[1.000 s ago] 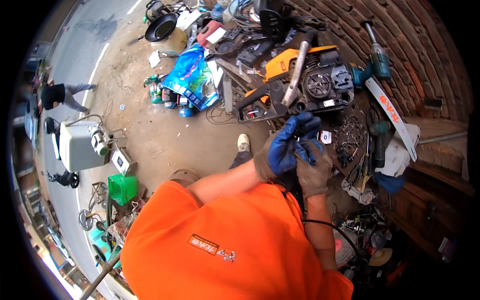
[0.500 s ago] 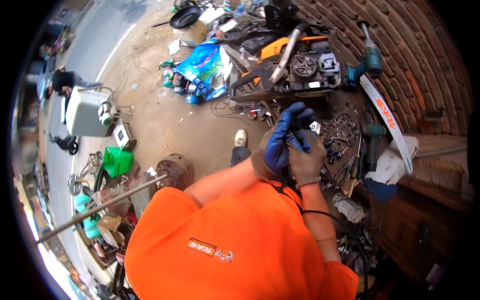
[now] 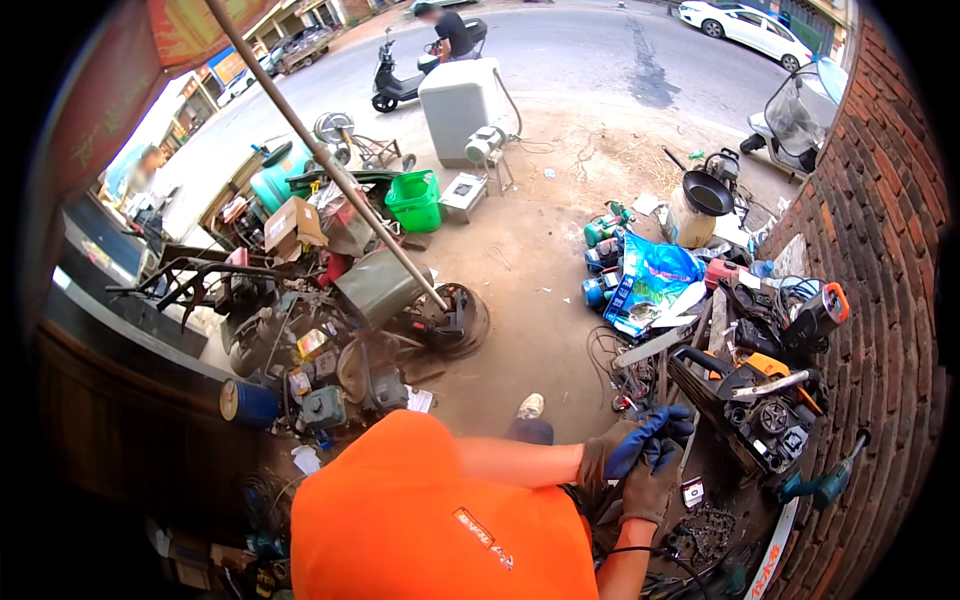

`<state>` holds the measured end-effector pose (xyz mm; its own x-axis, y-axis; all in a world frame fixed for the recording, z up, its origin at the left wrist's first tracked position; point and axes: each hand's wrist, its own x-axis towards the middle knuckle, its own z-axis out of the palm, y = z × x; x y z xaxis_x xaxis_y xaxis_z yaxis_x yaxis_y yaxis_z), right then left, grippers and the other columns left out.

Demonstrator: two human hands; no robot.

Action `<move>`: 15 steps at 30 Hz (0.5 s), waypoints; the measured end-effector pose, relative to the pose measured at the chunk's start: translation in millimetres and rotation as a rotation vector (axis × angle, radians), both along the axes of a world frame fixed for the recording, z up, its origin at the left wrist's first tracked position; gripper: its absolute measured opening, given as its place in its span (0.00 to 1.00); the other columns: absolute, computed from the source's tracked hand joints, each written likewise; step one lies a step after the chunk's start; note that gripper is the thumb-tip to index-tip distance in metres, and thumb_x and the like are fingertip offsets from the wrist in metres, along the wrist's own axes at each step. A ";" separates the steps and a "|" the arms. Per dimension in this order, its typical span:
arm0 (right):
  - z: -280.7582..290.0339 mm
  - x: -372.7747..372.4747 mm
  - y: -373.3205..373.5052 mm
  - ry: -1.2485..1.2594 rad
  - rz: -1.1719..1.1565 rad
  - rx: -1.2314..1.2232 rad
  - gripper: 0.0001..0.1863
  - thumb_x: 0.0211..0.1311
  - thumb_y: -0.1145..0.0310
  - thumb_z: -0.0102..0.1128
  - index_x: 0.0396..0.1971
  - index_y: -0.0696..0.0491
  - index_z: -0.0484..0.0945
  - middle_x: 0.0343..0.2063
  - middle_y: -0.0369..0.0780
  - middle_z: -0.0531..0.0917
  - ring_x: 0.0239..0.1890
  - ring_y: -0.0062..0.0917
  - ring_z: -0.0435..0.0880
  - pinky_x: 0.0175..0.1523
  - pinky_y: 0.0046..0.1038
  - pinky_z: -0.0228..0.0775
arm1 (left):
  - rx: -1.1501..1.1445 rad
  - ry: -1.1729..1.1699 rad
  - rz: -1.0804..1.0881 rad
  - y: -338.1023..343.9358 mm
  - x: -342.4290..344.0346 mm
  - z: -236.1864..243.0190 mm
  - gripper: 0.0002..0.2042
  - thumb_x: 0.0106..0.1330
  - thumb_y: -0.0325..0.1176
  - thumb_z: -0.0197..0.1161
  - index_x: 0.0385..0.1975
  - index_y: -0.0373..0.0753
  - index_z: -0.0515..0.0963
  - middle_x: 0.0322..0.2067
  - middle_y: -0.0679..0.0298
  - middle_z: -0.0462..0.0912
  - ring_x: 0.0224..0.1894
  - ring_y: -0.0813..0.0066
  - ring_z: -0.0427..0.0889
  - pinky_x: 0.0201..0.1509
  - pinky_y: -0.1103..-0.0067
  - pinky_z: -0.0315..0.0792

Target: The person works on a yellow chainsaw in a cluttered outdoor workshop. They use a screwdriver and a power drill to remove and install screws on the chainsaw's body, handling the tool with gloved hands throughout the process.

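Note:
Both of my hands wear work gloves, grey-brown on the back and blue on the palm side. My left hand (image 3: 632,446) reaches in from the left, its fingers curled close over my right hand (image 3: 650,488). The right hand is closed too, and the two touch. Whatever sits between the fingers is too small and covered to make out. Just beyond them lies a partly dismantled orange-and-black chainsaw (image 3: 760,412) on a low bench. Beside the right hand are a small white card-like piece (image 3: 692,491) and a heap of chain (image 3: 706,533).
A teal power tool (image 3: 828,486) and a chainsaw guide bar (image 3: 772,556) lie near the brick wall (image 3: 893,330). Ahead are a blue plastic bag (image 3: 655,275) and a frying pan (image 3: 708,193). Scrap, a slanting pole (image 3: 325,160) and a green bin (image 3: 414,200) stand left; a person sits by a scooter (image 3: 398,88).
My view has swung left and upward, bringing in more of the street and the left-hand clutter. The hands now appear lower and further right, still together.

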<state>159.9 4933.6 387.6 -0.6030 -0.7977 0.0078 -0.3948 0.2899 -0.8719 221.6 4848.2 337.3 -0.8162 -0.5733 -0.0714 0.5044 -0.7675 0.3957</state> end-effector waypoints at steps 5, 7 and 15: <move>12.5 11.5 -24.3 -0.196 0.009 -0.120 0.16 0.69 0.65 0.61 0.47 0.63 0.78 0.38 0.42 0.85 0.38 0.26 0.80 0.44 0.28 0.73 | 0.012 0.028 0.077 -17.3 8.6 15.5 0.24 0.79 0.49 0.47 0.67 0.42 0.66 0.57 0.61 0.78 0.56 0.75 0.78 0.55 0.81 0.74; 10.5 15.4 -36.3 -0.225 0.001 -0.170 0.15 0.67 0.68 0.63 0.46 0.64 0.78 0.40 0.39 0.85 0.40 0.22 0.80 0.46 0.26 0.73 | -0.024 0.029 0.098 -26.2 5.8 14.1 0.23 0.79 0.47 0.47 0.67 0.41 0.65 0.58 0.61 0.77 0.56 0.74 0.78 0.57 0.80 0.73; 11.4 41.1 -78.3 -0.259 -0.114 -0.291 0.10 0.60 0.71 0.68 0.37 0.62 0.81 0.30 0.35 0.84 0.32 0.17 0.76 0.39 0.24 0.72 | -0.381 -0.167 0.193 -54.1 30.1 14.7 0.18 0.80 0.40 0.45 0.63 0.39 0.67 0.51 0.64 0.81 0.46 0.80 0.79 0.56 0.83 0.72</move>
<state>201.1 4855.3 399.0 -0.6991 -0.7125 0.0598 -0.1308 0.0451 -0.9904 251.7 4794.1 352.0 -0.6870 -0.7247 0.0530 0.5296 -0.4494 0.7194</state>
